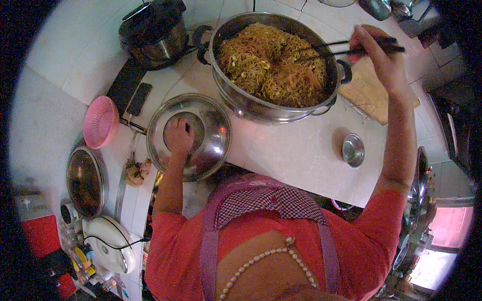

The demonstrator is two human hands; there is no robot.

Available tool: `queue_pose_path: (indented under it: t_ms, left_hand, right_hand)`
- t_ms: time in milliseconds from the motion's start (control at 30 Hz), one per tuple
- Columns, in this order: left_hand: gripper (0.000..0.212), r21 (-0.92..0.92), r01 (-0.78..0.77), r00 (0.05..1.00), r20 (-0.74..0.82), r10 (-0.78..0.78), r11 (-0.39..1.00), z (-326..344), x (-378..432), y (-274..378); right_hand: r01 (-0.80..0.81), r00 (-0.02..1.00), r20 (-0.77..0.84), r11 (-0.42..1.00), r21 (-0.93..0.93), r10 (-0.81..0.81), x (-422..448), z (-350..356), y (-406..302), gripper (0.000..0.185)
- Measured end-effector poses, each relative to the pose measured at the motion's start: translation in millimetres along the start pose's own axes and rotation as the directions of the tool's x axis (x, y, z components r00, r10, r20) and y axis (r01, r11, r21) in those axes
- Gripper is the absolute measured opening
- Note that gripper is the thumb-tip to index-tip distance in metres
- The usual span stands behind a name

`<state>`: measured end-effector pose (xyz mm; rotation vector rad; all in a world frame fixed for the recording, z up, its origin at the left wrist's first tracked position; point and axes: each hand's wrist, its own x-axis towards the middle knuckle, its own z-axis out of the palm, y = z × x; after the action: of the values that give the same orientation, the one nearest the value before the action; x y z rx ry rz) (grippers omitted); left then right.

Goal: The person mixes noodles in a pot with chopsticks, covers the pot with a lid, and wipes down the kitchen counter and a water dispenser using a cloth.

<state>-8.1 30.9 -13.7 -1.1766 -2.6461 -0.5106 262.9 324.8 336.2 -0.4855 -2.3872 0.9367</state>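
My right hand (376, 56) grips a pair of dark chopsticks (337, 48), whose tips reach into a heap of brown noodles with bean sprouts (271, 67). The noodles fill a wide stainless-steel steamer pot (260, 107) with black side handles. At the left, my left hand (179, 137) is closed over the middle of a domed metal pot lid (211, 150); the knob itself is hidden under my fingers. The lid sits at the counter's front edge, left of the pot.
A small metal bowl (353, 151) and a wooden chopping board (363, 84) lie right of the pot. Leftward are an electric cooker (154, 41), a phone (139, 99), a pink plastic basket (101, 122), a large metal basin (86, 182) and a corded white appliance (109, 244).
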Motion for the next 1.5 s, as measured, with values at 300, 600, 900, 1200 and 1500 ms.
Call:
queue_pose_path:
  t_ms: [300, 600, 900, 1200, 1500]
  left_hand:
    - [0.035, 0.020, -0.023, 0.999, -0.030, 0.024, 1.000, 8.1, 1.8, -4.1]
    - [0.034, -0.006, 0.002, 1.000, -0.021, -0.002, 1.000, 4.9, -0.7, -6.7]
    - [0.034, 0.061, 0.005, 1.000, -0.020, -0.004, 0.998, 13.7, 0.9, -4.8]
    - [0.037, 0.042, 0.008, 0.996, -0.093, -0.004, 0.999, 22.2, 2.1, -4.8]
    - [0.036, -0.008, 0.061, 0.994, 0.095, -0.060, 0.998, 0.6, 7.0, 3.2]
  right_hand:
    - [0.010, 0.980, 0.200, 1.000, -0.015, -0.007, 66.9, 61.8, 102.5, 0.027]
    - [0.056, 0.996, 0.064, 0.996, 0.075, -0.061, 109.3, 87.5, 65.5, 0.026]
    - [0.185, 0.964, 0.203, 0.981, -0.056, -0.171, 133.0, 54.2, 27.1, 0.029]
    - [-0.036, 0.990, -0.140, 0.966, -0.256, 0.000, 122.4, 22.6, -24.3, 0.039]
    - [0.006, 0.934, 0.355, 0.992, -0.125, 0.039, 94.4, 40.6, 46.1, 0.033]
